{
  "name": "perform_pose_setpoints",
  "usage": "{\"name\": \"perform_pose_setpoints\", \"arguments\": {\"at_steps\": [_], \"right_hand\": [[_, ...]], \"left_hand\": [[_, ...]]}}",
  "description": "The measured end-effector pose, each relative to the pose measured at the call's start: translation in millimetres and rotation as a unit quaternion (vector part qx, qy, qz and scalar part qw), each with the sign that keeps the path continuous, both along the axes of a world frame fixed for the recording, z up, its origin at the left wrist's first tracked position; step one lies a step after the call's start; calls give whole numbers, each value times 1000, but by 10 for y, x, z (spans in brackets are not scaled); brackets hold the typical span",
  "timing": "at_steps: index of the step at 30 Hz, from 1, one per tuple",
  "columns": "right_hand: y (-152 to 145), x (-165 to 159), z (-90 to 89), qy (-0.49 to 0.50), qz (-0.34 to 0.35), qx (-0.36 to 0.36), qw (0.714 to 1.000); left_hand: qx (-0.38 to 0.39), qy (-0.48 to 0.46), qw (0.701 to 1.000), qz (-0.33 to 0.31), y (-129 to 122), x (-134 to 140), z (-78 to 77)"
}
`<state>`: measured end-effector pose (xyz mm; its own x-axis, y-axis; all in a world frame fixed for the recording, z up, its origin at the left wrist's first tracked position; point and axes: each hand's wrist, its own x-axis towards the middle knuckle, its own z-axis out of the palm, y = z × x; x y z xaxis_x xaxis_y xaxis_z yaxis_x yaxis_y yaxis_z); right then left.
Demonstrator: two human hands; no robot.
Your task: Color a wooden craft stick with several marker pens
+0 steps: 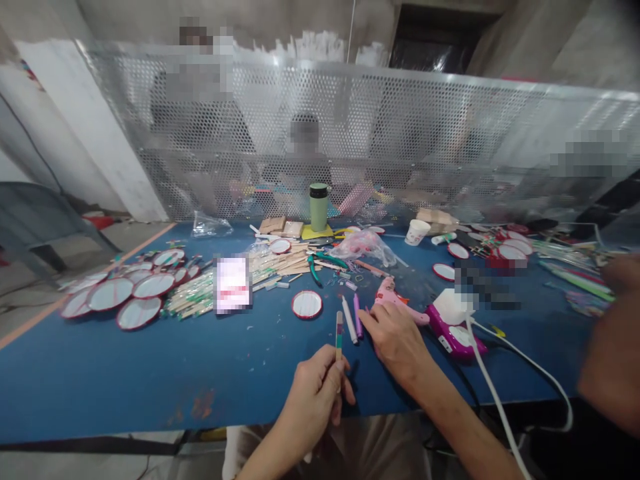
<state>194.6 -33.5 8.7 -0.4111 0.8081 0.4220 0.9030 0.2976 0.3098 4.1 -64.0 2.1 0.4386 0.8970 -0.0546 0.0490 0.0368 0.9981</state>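
Note:
My left hand (320, 380) is closed around a flat wooden stick (339, 327) with teal and purple bands, held upright near the table's front edge. Close by, my right hand (400, 337) bends its fingers down over a pink marker (367, 310), mostly hidden beneath them. Just left of those fingers lie a pale lilac marker (349, 320) and a purple marker (357, 316). A pink glue gun (387, 291) rests directly behind my right hand. Beyond the stick, a small round red-rimmed disc (307, 305) lies flat.
On the blue table (200, 373) are red-rimmed discs (110, 294), wooden sticks (285, 263), teal pliers (314, 270), a green tumbler (319, 208) and a paper cup (417, 232). A white cable (493, 393) runs from a magenta power strip (457, 337). Another person's arm (613, 353) is at right.

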Motion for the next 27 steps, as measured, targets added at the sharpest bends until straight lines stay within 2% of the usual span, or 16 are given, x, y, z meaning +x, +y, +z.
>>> {"name": "perform_pose_setpoints", "arguments": {"at_steps": [7,13,16,20,22,24,25,27], "right_hand": [[124,-141,2,-27,15,1,1000],[286,-133,-20,-66,58,-9,996],[283,-107,47,-81,85,-12,993],[192,-29,239,-80,118,3,990],[92,15,335,-17,166,64,984],[-49,34,376,135,203,110,964],[-130,27,366,240,206,145,937],[-289,-24,282,442,155,153,870]], "left_hand": [[-2,2,1000,-3,-4,10,15],[1,-4,1000,-6,1,10,4],[-4,-10,1000,-7,2,18,-25],[-14,-21,1000,-3,1,18,-46],[-22,-31,999,-3,0,11,-38],[-34,-38,999,-5,-1,3,-16],[-41,-40,998,-6,-2,0,-3],[-50,-42,998,-5,-3,-3,23]]}}
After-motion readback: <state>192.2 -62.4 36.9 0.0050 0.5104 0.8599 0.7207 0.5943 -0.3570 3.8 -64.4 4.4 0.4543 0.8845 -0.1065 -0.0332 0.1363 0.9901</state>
